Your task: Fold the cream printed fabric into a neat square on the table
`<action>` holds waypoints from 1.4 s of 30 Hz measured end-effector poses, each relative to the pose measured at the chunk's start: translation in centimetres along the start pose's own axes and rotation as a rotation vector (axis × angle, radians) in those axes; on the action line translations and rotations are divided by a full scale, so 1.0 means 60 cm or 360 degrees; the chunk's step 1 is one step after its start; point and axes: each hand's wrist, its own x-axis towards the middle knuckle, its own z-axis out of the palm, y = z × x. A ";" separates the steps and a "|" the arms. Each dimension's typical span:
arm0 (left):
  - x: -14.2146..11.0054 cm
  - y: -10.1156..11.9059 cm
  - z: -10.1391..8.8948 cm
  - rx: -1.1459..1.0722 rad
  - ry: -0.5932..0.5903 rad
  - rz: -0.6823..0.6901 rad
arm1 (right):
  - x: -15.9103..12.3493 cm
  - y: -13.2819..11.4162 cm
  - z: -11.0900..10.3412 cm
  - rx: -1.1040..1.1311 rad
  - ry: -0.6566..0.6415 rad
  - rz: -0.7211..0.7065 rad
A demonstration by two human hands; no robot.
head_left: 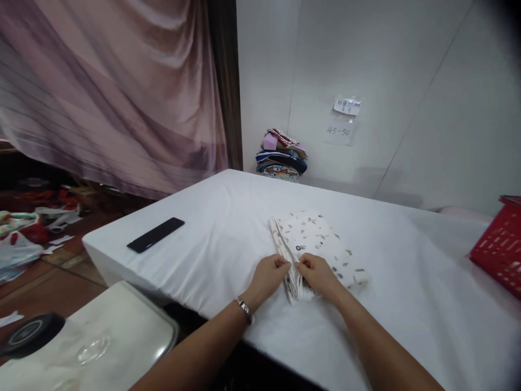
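Left grip (269,276) and right grip (321,275) pinch a folded white cloth (315,234), its scattered print seemingly grey.

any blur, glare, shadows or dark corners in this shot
Head view: black vignetting at upper right; head view: bright glare on the white object's rounded corner; head view: faint shadows low on the wall; head view: left hand, right hand and patterned cloth readable, slightly soft.
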 end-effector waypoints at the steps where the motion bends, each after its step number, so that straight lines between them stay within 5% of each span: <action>1: 0.002 0.003 -0.002 0.0060 0.0003 -0.0035 | 0.000 0.002 0.001 0.0009 0.0006 -0.0009; 16: 0.022 0.006 0.013 0.0268 0.0175 -0.0185 | -0.001 0.010 0.010 0.0099 0.0070 0.0029; 24: 0.028 0.014 0.020 0.0301 0.0006 -0.0066 | 0.000 0.012 0.013 0.0123 0.0113 0.0035; 30: 0.019 0.019 0.010 0.0135 -0.0203 -0.0105 | -0.003 0.000 0.010 0.0032 0.0082 0.0018; 42: -0.001 0.020 -0.005 -0.0417 -0.0250 -0.0298 | -0.020 -0.052 0.010 -0.0517 -0.0079 -0.0064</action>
